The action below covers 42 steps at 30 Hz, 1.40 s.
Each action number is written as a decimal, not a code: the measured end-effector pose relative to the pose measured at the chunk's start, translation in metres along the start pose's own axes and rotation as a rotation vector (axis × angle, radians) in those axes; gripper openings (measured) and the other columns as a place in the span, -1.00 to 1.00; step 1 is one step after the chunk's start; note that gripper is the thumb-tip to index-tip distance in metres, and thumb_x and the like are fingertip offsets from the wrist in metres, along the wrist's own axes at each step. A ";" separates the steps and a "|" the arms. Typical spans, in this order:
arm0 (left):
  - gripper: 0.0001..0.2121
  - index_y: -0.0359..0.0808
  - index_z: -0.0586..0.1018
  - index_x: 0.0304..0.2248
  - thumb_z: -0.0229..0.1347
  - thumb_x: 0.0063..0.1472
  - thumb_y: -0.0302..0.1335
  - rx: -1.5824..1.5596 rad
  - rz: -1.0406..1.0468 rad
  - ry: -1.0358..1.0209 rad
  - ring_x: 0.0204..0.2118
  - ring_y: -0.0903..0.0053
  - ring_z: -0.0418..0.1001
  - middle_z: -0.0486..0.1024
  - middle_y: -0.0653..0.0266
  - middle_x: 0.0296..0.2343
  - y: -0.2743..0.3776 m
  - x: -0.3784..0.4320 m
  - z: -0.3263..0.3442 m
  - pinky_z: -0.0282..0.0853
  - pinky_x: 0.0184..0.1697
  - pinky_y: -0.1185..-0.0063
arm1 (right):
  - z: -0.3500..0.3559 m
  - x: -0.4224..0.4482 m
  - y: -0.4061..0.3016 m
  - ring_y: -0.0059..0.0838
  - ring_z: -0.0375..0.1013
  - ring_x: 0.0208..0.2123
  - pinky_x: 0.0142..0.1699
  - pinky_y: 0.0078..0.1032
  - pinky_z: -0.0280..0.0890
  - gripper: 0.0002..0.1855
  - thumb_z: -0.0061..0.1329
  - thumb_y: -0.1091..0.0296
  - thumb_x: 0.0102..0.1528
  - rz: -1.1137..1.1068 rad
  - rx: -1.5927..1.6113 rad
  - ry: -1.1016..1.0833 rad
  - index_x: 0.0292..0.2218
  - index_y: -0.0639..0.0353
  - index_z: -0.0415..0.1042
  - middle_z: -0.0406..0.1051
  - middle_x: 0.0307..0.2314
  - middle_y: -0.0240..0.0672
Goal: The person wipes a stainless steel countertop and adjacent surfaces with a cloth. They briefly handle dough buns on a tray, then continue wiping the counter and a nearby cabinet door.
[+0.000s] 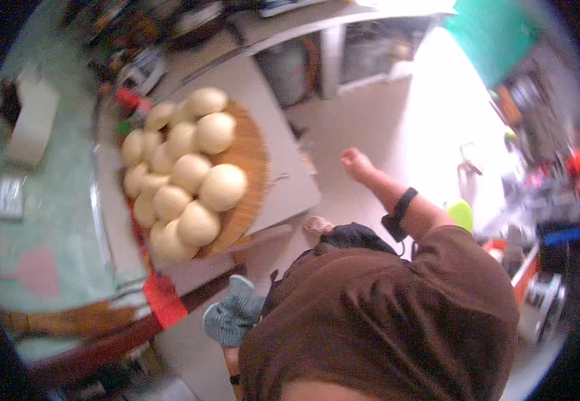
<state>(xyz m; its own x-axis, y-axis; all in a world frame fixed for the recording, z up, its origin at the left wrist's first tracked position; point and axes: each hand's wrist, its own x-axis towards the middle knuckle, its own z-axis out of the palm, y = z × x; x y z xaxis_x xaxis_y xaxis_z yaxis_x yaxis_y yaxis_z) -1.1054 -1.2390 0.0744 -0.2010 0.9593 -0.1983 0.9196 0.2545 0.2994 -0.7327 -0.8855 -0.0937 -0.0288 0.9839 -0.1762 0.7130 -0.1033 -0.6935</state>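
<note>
My right hand (pixel 357 165) hangs over the floor at the middle of the view, its fingers curled and nothing visible in them. A dark band circles that forearm. Blue-grey ribbed fabric covers my left hand (pixel 232 313) beside my body; whether it is a glove or a held cloth I cannot tell. Ahead and to the left, smooth cream-coloured balls (pixel 189 173), like buns or dough, are heaped on a round brown board (pixel 252 155). Neither hand touches them. The board rests on a pale surface (pixel 290 185).
A green tabletop (pixel 74 210) at left bears a pink fly swatter (pixel 36 270) and a white box-like thing (pixel 10 198). Red fabric (pixel 165 301) hangs by its corner. Cluttered goods (pixel 540 175) line the right. My bare foot (pixel 317 225) is on the pale floor (pixel 355 120).
</note>
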 end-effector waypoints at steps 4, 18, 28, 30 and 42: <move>-0.65 -0.19 0.47 -0.37 0.12 -0.09 -0.13 0.023 0.099 0.006 -0.35 0.36 0.41 0.47 0.26 -0.36 0.011 0.017 0.014 0.24 -0.37 0.48 | -0.018 -0.076 0.091 -0.05 0.43 -0.43 -0.26 -0.24 0.31 -0.73 -0.16 0.21 -0.01 0.241 0.081 -0.217 -0.48 0.26 0.42 0.43 -0.53 -0.01; -0.70 -0.18 0.48 -0.40 0.11 -0.07 -0.17 0.087 0.407 -0.021 -0.38 0.37 0.41 0.47 0.27 -0.38 0.137 0.039 0.039 0.24 -0.40 0.49 | -0.126 -0.208 0.216 -0.36 0.48 -0.59 -0.36 -0.43 0.39 -0.72 -0.12 0.20 -0.04 0.565 0.295 -0.037 -0.36 0.15 0.50 0.48 -0.59 -0.20; -0.74 -0.17 0.48 -0.41 0.11 -0.06 -0.19 0.119 0.648 -0.041 -0.39 0.38 0.42 0.47 0.27 -0.39 0.377 0.110 0.081 0.25 -0.42 0.50 | -0.278 -0.152 0.355 -0.43 0.42 -0.65 -0.44 -0.45 0.37 -0.78 -0.10 0.24 -0.04 0.479 0.359 -0.058 -0.39 0.13 0.49 0.45 -0.62 -0.25; -0.74 -0.17 0.48 -0.42 0.11 -0.06 -0.20 0.115 0.714 -0.031 -0.40 0.38 0.42 0.47 0.28 -0.39 0.434 0.125 0.089 0.25 -0.42 0.50 | -0.318 -0.153 0.391 -0.46 0.42 -0.64 -0.48 -0.47 0.36 -0.80 -0.10 0.27 -0.03 0.622 0.470 0.053 -0.37 0.13 0.47 0.44 -0.60 -0.26; -0.78 -0.16 0.49 -0.44 0.11 -0.04 -0.23 0.035 1.084 0.078 -0.42 0.39 0.43 0.48 0.28 -0.40 0.689 0.208 0.112 0.25 -0.45 0.51 | -0.441 -0.136 0.555 -0.50 0.40 -0.62 -0.60 -0.56 0.24 -0.84 -0.13 0.29 0.02 0.937 0.855 0.168 -0.38 0.15 0.38 0.37 -0.57 -0.35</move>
<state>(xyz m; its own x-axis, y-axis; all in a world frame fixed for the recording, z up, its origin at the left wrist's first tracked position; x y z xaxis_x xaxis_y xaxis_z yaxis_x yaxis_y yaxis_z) -0.4758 -0.8773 0.1350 0.7037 0.6771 0.2151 0.6298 -0.7347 0.2523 -0.0237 -1.0127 -0.1463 0.3708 0.4843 -0.7924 -0.2642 -0.7630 -0.5900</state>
